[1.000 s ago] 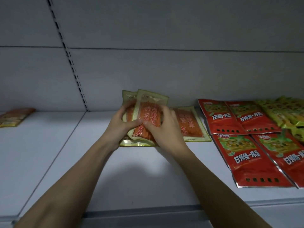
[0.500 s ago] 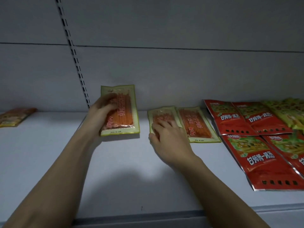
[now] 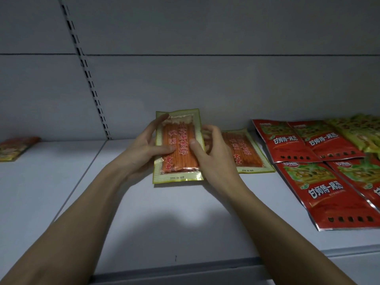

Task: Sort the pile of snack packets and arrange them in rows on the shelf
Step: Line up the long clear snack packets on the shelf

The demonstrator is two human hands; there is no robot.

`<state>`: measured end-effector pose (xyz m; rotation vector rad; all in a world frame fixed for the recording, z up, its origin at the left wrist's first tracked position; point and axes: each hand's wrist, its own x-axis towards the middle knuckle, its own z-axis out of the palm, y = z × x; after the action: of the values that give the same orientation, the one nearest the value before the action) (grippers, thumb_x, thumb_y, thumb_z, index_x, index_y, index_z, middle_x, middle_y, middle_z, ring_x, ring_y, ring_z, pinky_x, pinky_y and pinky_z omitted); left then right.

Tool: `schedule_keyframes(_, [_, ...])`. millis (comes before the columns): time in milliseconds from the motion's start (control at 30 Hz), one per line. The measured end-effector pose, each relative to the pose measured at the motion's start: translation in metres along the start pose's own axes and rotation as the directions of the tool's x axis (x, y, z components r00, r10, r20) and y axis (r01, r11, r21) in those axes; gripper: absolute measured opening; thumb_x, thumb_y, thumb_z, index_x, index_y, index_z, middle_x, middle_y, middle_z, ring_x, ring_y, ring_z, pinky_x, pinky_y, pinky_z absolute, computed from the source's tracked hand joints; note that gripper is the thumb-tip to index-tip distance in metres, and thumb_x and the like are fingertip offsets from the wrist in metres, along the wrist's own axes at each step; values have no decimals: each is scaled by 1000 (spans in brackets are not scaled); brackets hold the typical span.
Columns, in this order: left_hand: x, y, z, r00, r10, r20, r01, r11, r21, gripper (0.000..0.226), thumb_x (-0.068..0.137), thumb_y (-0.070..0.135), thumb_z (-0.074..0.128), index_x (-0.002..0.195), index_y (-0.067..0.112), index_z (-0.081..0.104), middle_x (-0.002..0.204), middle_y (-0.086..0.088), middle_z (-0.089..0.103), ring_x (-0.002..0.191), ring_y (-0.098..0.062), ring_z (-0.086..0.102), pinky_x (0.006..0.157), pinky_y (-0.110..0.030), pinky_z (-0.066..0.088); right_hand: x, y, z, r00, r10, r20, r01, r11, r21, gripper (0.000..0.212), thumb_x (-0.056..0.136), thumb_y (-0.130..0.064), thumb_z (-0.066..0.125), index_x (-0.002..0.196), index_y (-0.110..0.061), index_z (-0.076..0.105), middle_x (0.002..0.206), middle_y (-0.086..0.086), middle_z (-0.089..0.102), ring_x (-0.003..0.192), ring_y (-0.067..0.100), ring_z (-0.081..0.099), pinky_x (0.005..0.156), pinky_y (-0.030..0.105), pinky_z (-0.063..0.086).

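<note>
A yellow-edged packet of orange snack sticks (image 3: 178,148) is held upright just above the white shelf (image 3: 156,219). My left hand (image 3: 144,150) grips its left side, thumb on the front and fingers behind. My right hand (image 3: 207,149) grips its right side, thumb pressed on the front. Behind my right hand lies another yellow-edged orange packet (image 3: 245,153), flat at the back of the shelf; a further one beside it is mostly hidden by my hand.
Several red packets (image 3: 320,194) lie flat in rows on the right, with yellow-green packets (image 3: 357,134) at the far right back. One orange packet (image 3: 15,148) lies on the neighbouring shelf section at far left. A slotted upright (image 3: 90,83) runs up the back wall.
My left hand has brought its packet rightward to the middle. My right hand has lifted off the flat packet and now grips the held packet's right side.
</note>
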<state>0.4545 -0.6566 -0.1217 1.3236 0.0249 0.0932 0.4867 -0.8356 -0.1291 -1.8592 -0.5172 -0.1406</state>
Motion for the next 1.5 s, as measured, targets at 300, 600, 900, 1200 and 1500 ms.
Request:
schedule_keyframes(300, [-33,-10,16,976,119,-181,26,766,642,54,102,21,55,152,30,37,129,-5,61,122,-24,58,99,-30,46,-11,-10,-46,991,133,21,-132,990,-44,43,92,-9,67,130,-20,52,126,-10,53,117,4,50,81,5,38])
schedule_keyframes(600, [-106,-34,36,975,-76,-208,213,67,975,63,101,61,24,155,30,29,167,-4,15,154,-30,8,120,-62,1,-82,-45,-117,935,350,63,-231,734,-639,47,96,-22,62,138,-14,43,128,5,45,117,28,54,91,36,49])
schedule_keyframes(900, [-115,-41,46,977,-42,-207,205,-47,978,63,101,64,16,159,40,14,169,6,3,155,-27,-2,119,-63,-3,-102,-34,-99,837,367,405,183,510,-840,58,100,-47,41,153,-25,28,162,3,21,150,33,9,111,53,30])
schedule_keyframes(1200, [-156,-27,63,973,64,-222,224,-32,974,46,104,49,24,133,26,52,139,-1,52,129,-24,46,108,-49,35,-103,-45,-119,881,236,411,206,590,-781,54,97,-44,47,144,-18,40,152,9,36,139,34,31,108,47,35])
schedule_keyframes(1500, [-256,33,17,860,110,-499,497,50,866,52,103,56,31,140,30,55,151,-3,44,135,-28,42,107,-46,38,-125,-108,-21,814,31,580,309,823,-477,24,95,-37,50,104,-24,68,108,1,71,95,23,63,85,40,53])
